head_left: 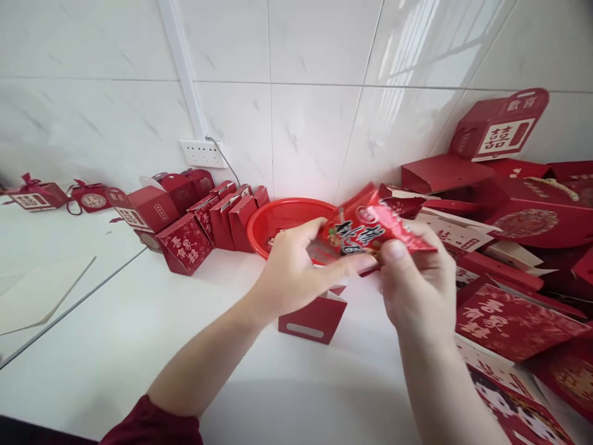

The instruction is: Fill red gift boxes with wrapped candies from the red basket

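Observation:
Both hands hold a small red snack packet (365, 232) with white characters above the white table. My left hand (291, 269) pinches its left end between thumb and fingers. My right hand (419, 281) grips its right end, thumb on top. Directly below the packet stands a small open red gift box (312, 318). Behind the hands sits a round red mesh basket (282, 216).
A row of folded red gift boxes (204, 219) lines the tiled wall at the left, with two ribboned boxes (60, 196) further left. A heap of flat red box blanks (514, 259) fills the right side. A cream envelope (37, 293) lies on the left.

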Available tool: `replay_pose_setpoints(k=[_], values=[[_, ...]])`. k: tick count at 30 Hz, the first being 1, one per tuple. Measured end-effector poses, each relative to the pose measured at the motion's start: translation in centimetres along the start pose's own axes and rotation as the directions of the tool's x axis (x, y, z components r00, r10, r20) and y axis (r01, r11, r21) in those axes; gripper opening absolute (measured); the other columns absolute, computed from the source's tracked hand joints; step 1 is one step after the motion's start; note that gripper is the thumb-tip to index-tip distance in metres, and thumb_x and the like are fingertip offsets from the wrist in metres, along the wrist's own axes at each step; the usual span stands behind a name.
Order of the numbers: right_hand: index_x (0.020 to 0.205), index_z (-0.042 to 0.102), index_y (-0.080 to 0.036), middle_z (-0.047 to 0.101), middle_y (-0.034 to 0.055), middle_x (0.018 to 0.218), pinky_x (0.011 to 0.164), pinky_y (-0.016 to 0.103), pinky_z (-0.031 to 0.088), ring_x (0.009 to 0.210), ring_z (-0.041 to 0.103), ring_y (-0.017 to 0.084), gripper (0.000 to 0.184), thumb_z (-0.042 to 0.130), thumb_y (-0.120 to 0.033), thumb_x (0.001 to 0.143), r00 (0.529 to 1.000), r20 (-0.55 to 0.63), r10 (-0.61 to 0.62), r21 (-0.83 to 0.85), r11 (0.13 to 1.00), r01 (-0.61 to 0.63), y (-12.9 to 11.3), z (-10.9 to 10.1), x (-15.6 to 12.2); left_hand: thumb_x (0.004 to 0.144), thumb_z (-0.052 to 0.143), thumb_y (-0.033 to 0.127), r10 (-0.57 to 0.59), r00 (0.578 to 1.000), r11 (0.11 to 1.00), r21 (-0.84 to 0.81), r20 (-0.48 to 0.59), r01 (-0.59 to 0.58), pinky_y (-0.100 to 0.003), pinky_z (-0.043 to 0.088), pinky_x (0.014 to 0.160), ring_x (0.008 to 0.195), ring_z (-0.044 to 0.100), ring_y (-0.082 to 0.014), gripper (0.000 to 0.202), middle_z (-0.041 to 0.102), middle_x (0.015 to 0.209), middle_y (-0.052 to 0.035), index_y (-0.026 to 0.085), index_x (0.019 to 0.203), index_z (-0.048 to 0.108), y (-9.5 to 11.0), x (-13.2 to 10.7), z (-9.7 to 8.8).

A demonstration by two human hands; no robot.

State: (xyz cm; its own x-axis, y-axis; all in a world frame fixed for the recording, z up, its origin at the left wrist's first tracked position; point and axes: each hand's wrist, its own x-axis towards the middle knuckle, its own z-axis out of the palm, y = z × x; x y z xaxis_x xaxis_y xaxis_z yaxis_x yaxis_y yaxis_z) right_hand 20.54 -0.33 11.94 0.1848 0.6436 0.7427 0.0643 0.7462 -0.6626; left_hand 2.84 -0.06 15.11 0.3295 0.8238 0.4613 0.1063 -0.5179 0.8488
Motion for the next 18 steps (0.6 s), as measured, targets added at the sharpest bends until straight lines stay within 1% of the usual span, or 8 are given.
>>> replay_pose_setpoints(k=[3,6,8,10,12,13,15,18], values=[[0.104,0.072,-0.027,0.069,0.004,0.104,0.083,0.038,0.056,0.095,0.067,0.022,0.019,0.074,-0.033,0.086,0.962,0.264,0.071,-0.117,0.992,-0.041,-0.4,0.5,0.0,0.078,0.08,0.042,-0.05,0.997,0.998,0.031,-0.053,0.052,-0.032,0.062,0.068,0.076,0.073,-0.0214,0.03,0.076,0.085,-0.0029,0.017,0.094,0.072,-0.7,-0.9,0.0],[0.109,0.069,-0.024,0.072,0.0039,0.104,0.083,0.037,0.058,0.093,0.069,0.021,0.024,0.073,-0.033,0.087,0.851,0.492,0.184,-0.138,0.982,-0.132,-0.2,-0.6,0.7,0.074,0.083,0.039,-0.043,0.999,0.983,0.179,-0.023,0.047,-0.029,0.059,0.063,0.072,0.072,-0.0205,0.03,0.075,0.08,-0.003,0.017,0.091,0.074,-1.3,-1.7,-2.3],[0.106,0.067,-0.024,0.072,0.0033,0.102,0.081,0.035,0.059,0.091,0.07,0.02,0.022,0.073,-0.032,0.087,0.851,0.492,0.185,-0.095,0.983,-0.159,0.1,-1.0,1.0,0.078,0.079,0.04,0.015,1.0,0.967,0.255,0.023,-0.02,-0.031,0.059,0.072,0.082,0.071,-0.0221,0.031,0.075,0.089,-0.0058,0.016,0.098,0.073,-2.0,-2.1,-3.4],[0.103,0.062,-0.025,0.071,0.0025,0.102,0.082,0.033,0.058,0.093,0.069,0.02,0.019,0.072,-0.031,0.088,0.914,0.385,0.126,-0.042,0.992,-0.119,0.2,-1.0,0.9,0.087,0.067,0.039,0.068,0.993,0.936,0.338,0.1,-0.098,-0.034,0.056,0.088,0.103,0.067,-0.0247,0.024,0.072,0.111,-0.0086,0.018,0.099,0.073,-2.9,-2.3,-4.0],[0.103,0.056,-0.027,0.069,0.0019,0.105,0.086,0.033,0.057,0.098,0.068,0.02,0.02,0.07,-0.03,0.089,0.952,0.296,0.072,-0.012,0.997,-0.072,0.1,-0.9,0.8,0.093,0.057,0.034,0.052,0.982,0.879,0.458,0.18,-0.131,-0.035,0.051,0.097,0.117,0.061,-0.0261,0.024,0.065,0.126,-0.0075,0.02,0.087,0.075,-4.0,-2.4,-4.2],[0.103,0.054,-0.028,0.068,0.0018,0.107,0.087,0.033,0.056,0.099,0.068,0.02,0.02,0.069,-0.03,0.09,0.95,0.307,0.065,-0.012,0.998,-0.064,0.0,-0.7,0.7,0.093,0.054,0.033,0.002,0.977,0.849,0.516,0.214,-0.115,-0.035,0.05,0.095,0.116,0.061,-0.026,0.027,0.065,0.125,-0.0064,0.02,0.081,0.075,-4.5,-2.4,-4.2],[0.104,0.051,-0.028,0.068,0.002,0.108,0.084,0.033,0.056,0.098,0.068,0.02,0.02,0.066,-0.027,0.091,0.89,0.447,0.089,-0.075,0.995,-0.061,-0.1,-0.6,0.5,0.092,0.056,0.035,-0.144,0.957,0.826,0.563,0.253,-0.025,-0.032,0.053,0.085,0.102,0.065,-0.0237,0.024,0.07,0.112,-0.0046,0.022,0.083,0.075,-5.2,-2.4,-4.1],[0.106,0.053,-0.026,0.069,0.0014,0.102,0.074,0.03,0.053,0.084,0.067,0.018,0.017,0.058,-0.017,0.092,0.709,0.677,0.2,-0.319,0.947,0.038,0.1,-0.4,0.2,0.087,0.063,0.043,-0.297,0.907,0.845,0.525,0.3,0.103,-0.03,0.053,0.075,0.087,0.066,-0.0213,0.027,0.07,0.099,-0.0027,0.024,0.104,0.07,-5.3,-2.1,-4.1]])
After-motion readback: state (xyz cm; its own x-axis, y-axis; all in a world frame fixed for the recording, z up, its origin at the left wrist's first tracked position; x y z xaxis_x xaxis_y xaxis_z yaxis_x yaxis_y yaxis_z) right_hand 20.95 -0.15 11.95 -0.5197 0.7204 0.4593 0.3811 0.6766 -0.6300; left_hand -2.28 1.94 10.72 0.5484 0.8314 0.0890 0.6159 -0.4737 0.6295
